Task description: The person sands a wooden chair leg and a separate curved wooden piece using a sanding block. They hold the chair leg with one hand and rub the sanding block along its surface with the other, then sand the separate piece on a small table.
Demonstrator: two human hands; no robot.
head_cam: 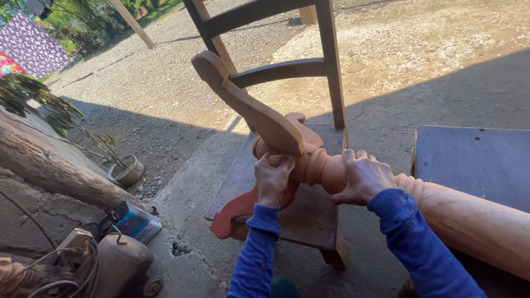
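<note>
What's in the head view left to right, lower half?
Compressor → can → left hand on the curved leg → right hand on the turned post → dark table

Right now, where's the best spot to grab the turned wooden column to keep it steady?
Grip the turned wooden column at the narrow ringed neck, from above, where the right hand wraps it. Further back it is wider, and the curved legs crowd the end.
</note>
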